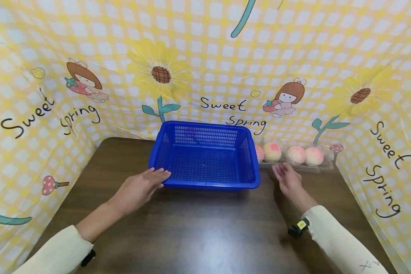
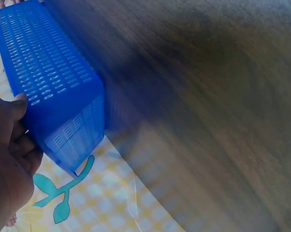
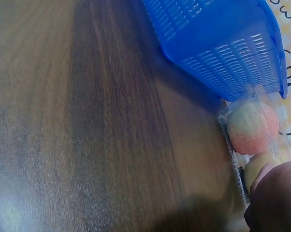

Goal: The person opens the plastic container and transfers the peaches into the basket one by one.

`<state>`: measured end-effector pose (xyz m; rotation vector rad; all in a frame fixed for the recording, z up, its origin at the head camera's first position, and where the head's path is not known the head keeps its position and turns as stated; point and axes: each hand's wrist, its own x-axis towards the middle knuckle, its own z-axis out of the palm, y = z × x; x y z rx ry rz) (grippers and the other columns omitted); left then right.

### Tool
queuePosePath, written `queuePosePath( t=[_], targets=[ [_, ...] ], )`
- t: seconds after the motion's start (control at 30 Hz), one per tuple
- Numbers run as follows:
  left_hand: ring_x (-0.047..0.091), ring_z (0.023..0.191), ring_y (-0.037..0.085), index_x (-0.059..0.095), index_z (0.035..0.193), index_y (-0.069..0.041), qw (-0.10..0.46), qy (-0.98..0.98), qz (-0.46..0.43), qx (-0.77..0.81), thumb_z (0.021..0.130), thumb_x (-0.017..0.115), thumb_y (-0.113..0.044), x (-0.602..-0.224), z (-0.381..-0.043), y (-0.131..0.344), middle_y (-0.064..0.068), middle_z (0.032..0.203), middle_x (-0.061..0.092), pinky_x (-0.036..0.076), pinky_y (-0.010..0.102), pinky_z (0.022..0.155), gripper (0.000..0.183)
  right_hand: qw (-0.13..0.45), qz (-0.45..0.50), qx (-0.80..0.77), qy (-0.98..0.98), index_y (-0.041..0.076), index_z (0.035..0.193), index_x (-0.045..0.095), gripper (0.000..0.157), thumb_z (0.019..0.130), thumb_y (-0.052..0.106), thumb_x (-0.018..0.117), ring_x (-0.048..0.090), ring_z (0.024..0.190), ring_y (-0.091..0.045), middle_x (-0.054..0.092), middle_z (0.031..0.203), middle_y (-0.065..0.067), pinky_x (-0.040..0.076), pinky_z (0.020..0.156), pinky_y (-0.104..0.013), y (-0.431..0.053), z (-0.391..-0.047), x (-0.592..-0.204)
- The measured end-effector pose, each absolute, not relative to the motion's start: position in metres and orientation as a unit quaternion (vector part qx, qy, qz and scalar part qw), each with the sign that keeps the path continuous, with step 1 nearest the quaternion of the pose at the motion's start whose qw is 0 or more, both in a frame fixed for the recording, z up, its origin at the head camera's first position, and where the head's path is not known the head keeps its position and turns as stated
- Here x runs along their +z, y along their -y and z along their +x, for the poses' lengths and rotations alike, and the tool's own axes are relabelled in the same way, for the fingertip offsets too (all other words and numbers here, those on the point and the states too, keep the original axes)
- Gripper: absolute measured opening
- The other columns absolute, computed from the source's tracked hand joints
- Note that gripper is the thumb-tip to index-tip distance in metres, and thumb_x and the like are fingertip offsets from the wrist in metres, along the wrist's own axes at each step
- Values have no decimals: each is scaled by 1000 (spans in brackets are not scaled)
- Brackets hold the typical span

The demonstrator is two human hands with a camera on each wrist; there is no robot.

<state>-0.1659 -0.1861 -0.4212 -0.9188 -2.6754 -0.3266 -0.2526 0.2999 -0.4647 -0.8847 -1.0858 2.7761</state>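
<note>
A blue plastic basket (image 1: pixel 205 185) with slotted walls stands upright at the back middle of the table, with nothing inside. My left hand (image 1: pixel 142 190) grips its rim at the near left corner; in the left wrist view the thumb (image 2: pixel 20 105) lies against the long wall and the fingers bend round the short side. To the basket's right is a clear plastic box (image 1: pixel 320 166) holding several pink and pale yellow peaches (image 1: pixel 272 152). My right hand (image 1: pixel 289 180) is at the box's near edge, fingers loosely bent and holding nothing. In the right wrist view it partly hides one peach.
The dark wooden table (image 1: pixel 198 228) stretches in front of the basket. A yellow checked cloth (image 1: pixel 212 68) with flowers and cartoon figures hangs behind it and on both sides. The box sits close to the cloth, right beside the basket.
</note>
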Motion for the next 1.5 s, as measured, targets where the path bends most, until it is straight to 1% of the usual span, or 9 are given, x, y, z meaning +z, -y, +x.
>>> queuePosePath(
  t=[0.13,0.27,0.47,0.73,0.93,1.0,1.07,1.23,1.5],
  targets=[
    [62,117,27,65,125,-12,150,928,-323,-114,88,68,-12,-422,-165,186,10,125,66,51,45,97,37,19,-289,895,339,1,96,53,8,98,9,51,59,87,-17,55,88,-7,47,103,-32,-301,-253,-466],
    [62,117,27,65,126,-13,147,928,-323,-113,89,67,-13,-421,-166,187,9,125,66,51,45,97,36,23,-292,895,336,1,98,54,8,97,9,53,60,84,-17,56,86,-7,48,101,-31,-300,-253,-467],
    [62,116,26,65,126,-13,148,928,-323,-114,90,66,-14,-421,-166,188,8,125,66,51,45,97,36,31,-297,892,339,2,99,53,6,96,7,52,61,81,-16,57,85,-7,49,100,-30,-297,-253,-468],
    [62,117,25,65,127,-14,138,931,-319,-109,90,66,-14,-420,-166,186,7,126,65,51,43,97,36,49,-300,888,346,-2,87,57,12,95,4,51,62,75,-16,59,80,-7,53,95,-30,-296,-248,-470],
    [63,116,26,65,126,-13,139,932,-318,-106,90,66,-14,-419,-166,186,8,125,66,52,44,95,36,53,-298,887,350,-3,81,58,15,94,0,51,63,72,-17,61,74,-8,52,96,-32,-295,-239,-472],
    [63,116,27,65,126,-13,139,932,-316,-105,90,66,-14,-418,-167,186,8,125,66,53,45,94,36,54,-300,885,351,-3,81,58,14,93,0,51,63,72,-17,61,75,-8,53,95,-31,-294,-235,-471],
    [63,116,27,65,126,-13,137,933,-315,-104,90,66,-14,-418,-167,186,9,125,66,53,45,93,36,51,-303,884,353,-2,86,57,10,94,1,51,63,74,-16,61,77,-8,52,96,-31,-294,-232,-470],
    [62,116,27,65,126,-12,133,935,-312,-106,91,65,-13,-418,-166,187,9,125,66,52,45,95,35,46,-307,878,364,-1,92,54,5,94,1,50,63,75,-16,60,79,-7,52,96,-30,-293,-223,-469],
    [63,115,26,66,125,-13,137,933,-314,-107,89,67,-13,-417,-167,185,8,124,66,53,45,94,35,53,-309,874,372,-1,90,53,8,94,2,48,63,72,-15,58,75,-6,53,95,-30,-292,-206,-465]
  ],
)
